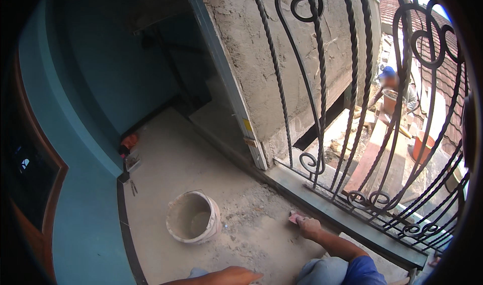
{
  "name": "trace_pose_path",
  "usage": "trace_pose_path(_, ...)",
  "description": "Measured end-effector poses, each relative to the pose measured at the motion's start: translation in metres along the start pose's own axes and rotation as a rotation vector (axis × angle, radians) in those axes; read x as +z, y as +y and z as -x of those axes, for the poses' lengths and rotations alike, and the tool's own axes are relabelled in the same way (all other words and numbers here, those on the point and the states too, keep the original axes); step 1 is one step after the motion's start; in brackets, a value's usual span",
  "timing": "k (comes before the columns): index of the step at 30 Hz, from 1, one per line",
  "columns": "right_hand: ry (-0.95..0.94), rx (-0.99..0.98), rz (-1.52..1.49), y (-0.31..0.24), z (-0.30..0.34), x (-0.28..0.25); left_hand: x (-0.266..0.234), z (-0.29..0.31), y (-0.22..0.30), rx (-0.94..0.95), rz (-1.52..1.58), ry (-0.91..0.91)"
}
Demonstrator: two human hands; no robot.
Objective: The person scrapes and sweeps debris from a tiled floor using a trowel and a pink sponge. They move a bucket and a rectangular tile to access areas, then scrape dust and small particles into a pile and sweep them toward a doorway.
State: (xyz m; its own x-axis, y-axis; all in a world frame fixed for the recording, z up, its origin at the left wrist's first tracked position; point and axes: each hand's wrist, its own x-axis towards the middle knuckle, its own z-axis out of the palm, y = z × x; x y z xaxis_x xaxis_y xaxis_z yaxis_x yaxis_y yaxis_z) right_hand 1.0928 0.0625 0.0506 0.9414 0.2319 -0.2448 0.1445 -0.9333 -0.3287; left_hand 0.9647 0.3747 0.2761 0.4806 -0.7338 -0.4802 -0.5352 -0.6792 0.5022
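My right hand (309, 227) is closed around a small pinkish, flat-ended piece (295, 216), held low over the dusty floor near the base of the railing. Its exact kind is too small to tell. My left hand (239, 275) shows at the lower edge, over the floor in front of my knees; its fingers are partly hidden, so I cannot make out a grip. Left of centre stands a white, mortar-stained bucket (217, 224), with a grey coating inside. Loose grit and crumbs of mortar (251, 212) lie between the bucket and my right hand.
A black wrought-iron railing (322, 83) rises from a low sill (302, 188) on the right. Beyond it, a person in a blue cap (387, 73) is beside orange buckets (423, 146) and planks (370, 156). Pliers-like tool (134, 188) lies by the teal wall (85, 209).
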Motion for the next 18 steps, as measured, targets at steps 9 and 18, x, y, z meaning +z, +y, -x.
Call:
trace_pose_path(9,-0.022,-0.016,-0.037,-0.009,0.015,-0.005,0.007,-0.006,-0.001,-0.208,0.309,-0.086)
trace_pose_path(18,-0.031,0.039,-0.104,-0.002,0.001,0.015,-0.023,0.004,0.018,-0.040,-0.105,-0.195)
